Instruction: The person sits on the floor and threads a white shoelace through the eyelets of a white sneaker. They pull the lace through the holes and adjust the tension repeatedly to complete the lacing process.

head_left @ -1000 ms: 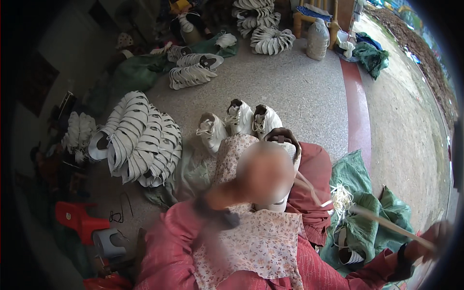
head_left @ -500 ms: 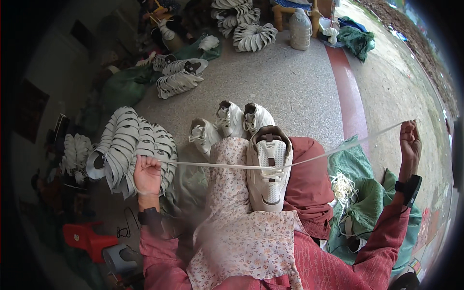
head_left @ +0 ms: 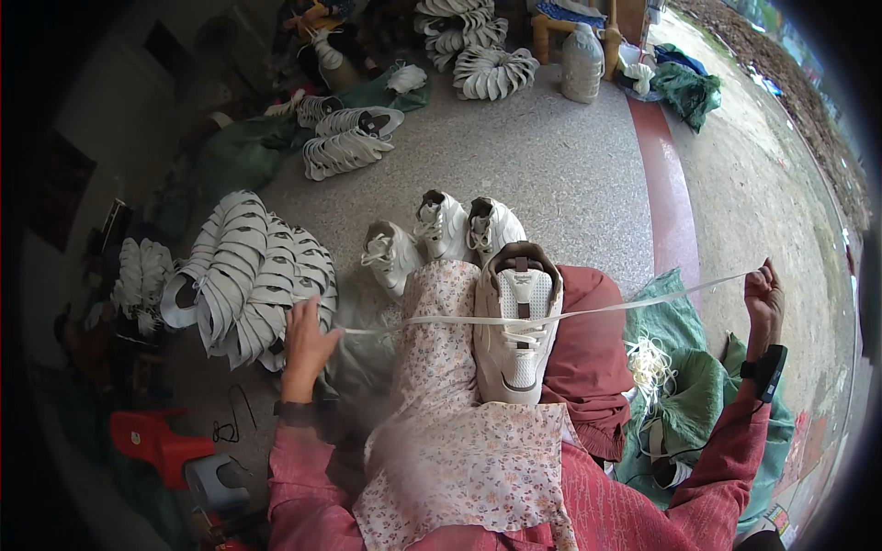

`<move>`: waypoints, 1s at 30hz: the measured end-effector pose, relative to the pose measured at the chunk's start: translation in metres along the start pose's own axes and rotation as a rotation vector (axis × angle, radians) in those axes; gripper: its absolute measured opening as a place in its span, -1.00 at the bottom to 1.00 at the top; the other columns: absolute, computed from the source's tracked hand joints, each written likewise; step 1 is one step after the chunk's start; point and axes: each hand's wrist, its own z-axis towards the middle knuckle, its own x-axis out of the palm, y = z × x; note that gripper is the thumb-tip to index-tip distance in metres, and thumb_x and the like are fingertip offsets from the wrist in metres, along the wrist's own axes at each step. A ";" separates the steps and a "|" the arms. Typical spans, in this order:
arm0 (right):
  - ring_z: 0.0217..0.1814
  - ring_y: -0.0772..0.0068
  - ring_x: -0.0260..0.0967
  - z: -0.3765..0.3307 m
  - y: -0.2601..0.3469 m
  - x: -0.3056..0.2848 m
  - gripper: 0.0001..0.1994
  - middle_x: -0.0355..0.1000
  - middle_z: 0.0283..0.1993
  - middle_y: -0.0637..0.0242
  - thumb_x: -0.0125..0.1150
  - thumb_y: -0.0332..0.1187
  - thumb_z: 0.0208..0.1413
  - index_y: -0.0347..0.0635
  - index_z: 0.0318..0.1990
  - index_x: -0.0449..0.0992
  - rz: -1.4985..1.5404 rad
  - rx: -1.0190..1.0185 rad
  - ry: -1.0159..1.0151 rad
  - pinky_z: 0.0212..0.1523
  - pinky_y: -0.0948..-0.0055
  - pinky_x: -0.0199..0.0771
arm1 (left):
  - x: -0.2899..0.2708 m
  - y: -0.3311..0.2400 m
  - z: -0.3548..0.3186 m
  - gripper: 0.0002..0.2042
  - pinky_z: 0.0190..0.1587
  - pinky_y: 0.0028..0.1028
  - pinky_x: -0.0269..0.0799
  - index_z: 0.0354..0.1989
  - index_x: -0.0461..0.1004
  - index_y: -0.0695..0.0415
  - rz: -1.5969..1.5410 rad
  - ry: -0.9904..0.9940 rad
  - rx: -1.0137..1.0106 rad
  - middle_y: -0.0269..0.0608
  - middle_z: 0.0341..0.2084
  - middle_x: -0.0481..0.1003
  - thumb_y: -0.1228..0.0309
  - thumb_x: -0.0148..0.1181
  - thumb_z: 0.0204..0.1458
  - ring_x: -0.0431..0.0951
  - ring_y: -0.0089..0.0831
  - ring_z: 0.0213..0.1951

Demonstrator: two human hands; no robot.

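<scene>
A white shoelace (head_left: 625, 306) runs across a white-and-beige sneaker (head_left: 517, 354), passing through its lacing area. The sneaker rests on my lap, its brown-lined opening facing away from me. Out to the right, my right hand (head_left: 763, 292) is closed on one end of the lace. On the other side, my left hand (head_left: 309, 347) has its fingers stretched out, with the other lace end beside its thumb; whether they touch is unclear. Just beyond that hand lie stacked shoe uppers (head_left: 234, 275). Three laced sneakers (head_left: 443, 225) stand on the floor past my knees.
A green sack (head_left: 684, 386) with a bundle of white laces (head_left: 650, 367) lies by my right knee. At lower left are a red plastic stool (head_left: 156, 445) and a grey object (head_left: 217, 484). Farther off stand a large plastic jug (head_left: 582, 64), more uppers (head_left: 496, 73) and another person (head_left: 322, 37).
My left hand has loosened from a closed grip to stretched fingers and shifted slightly right. My right hand has lowered and come slightly inward; the shoelace now hangs less taut.
</scene>
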 end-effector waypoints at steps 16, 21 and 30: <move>-0.61 0.73 0.31 -0.150 -0.254 0.103 -0.88 0.58 -0.25 0.35 0.12 -0.38 0.34 -0.25 -0.16 0.48 -1.423 -0.015 0.563 -0.63 0.65 0.31 | -0.012 -0.224 0.048 -0.88 0.12 -0.24 0.35 -0.20 0.59 0.13 -0.854 0.042 0.791 -0.19 -0.20 0.55 0.55 0.23 0.10 0.54 -0.18 -0.05; -0.61 0.66 0.36 -0.173 -0.258 0.141 -0.84 0.58 -0.24 0.30 0.08 -0.33 0.37 -0.26 -0.11 0.43 -1.317 0.405 0.731 -0.61 0.65 0.33 | 0.015 -0.216 0.067 -0.77 0.22 -0.29 0.21 -0.28 0.59 0.13 -0.992 0.360 0.695 -0.28 -0.19 0.49 0.26 0.11 0.27 0.41 -0.27 0.07; -0.49 0.39 0.52 -0.219 -0.227 0.178 -0.78 0.59 -0.26 0.24 0.24 -0.44 0.17 -0.22 -0.04 0.51 -1.244 0.195 1.610 -0.48 0.38 0.46 | -0.016 -0.226 0.061 -0.62 0.34 -0.17 0.05 -0.39 0.56 0.15 -0.595 0.462 0.830 -0.10 0.08 0.33 0.02 0.24 0.13 0.23 -0.09 0.23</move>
